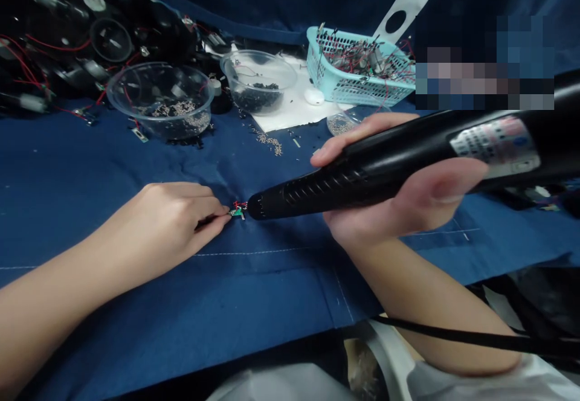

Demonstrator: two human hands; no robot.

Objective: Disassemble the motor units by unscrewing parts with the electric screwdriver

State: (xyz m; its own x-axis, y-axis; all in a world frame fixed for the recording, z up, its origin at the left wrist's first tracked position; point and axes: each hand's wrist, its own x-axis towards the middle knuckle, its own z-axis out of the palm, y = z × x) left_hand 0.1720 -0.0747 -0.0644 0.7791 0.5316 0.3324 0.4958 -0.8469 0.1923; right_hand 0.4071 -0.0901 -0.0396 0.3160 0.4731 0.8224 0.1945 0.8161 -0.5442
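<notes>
My left hand pinches a tiny green circuit board with red wires at its fingertips, low on the blue cloth. My right hand grips a black corded hot-air gun, which has slotted vents and a printed label. Its dark nozzle tip points at the board and stands very close to it, with no contact that I can make out. The fingers of my left hand hide part of the board.
Behind the hands stand two transparent plastic bowls holding small parts, and a teal plastic basket full of wired components. Black wired motors are heaped at the upper left. Small metal bits lie scattered on the cloth. The gun's black cord runs across the lower right.
</notes>
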